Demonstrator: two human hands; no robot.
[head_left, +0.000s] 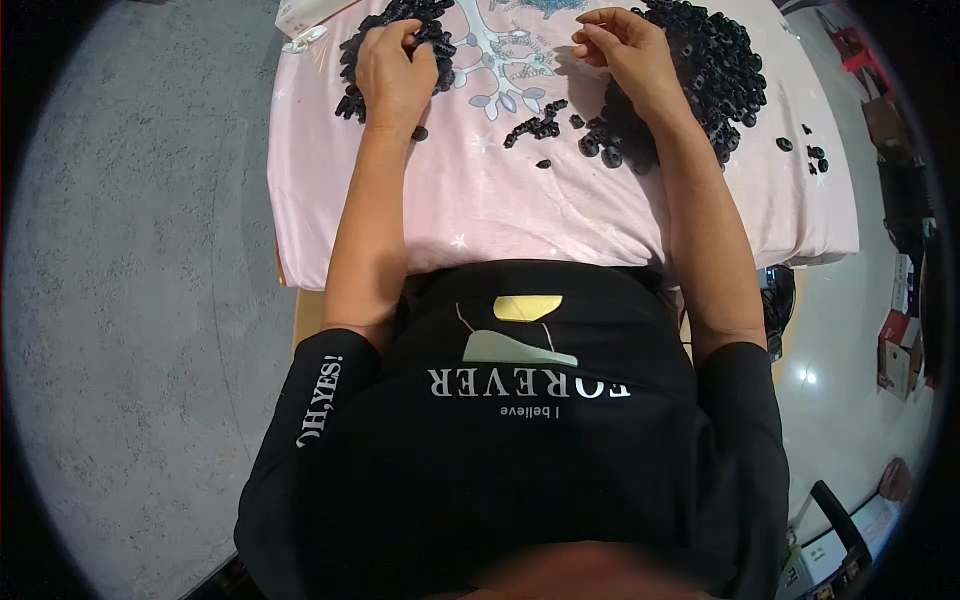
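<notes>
"What's spreading across the frame's top?"
"A pink, star-printed cloth point(540, 222)."
"What's lying on it?"
"A heap of small black pieces point(441, 48) is sitting upper left, a larger black heap point(718, 72) upper right."

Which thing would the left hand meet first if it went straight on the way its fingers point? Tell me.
The left hand would likely meet the far part of the left pile of small black pieces, though its height above them is unclear.

Pink tablecloth point(500, 215), grey floor point(130, 250), red-and-white box point(897, 348) far right
</notes>
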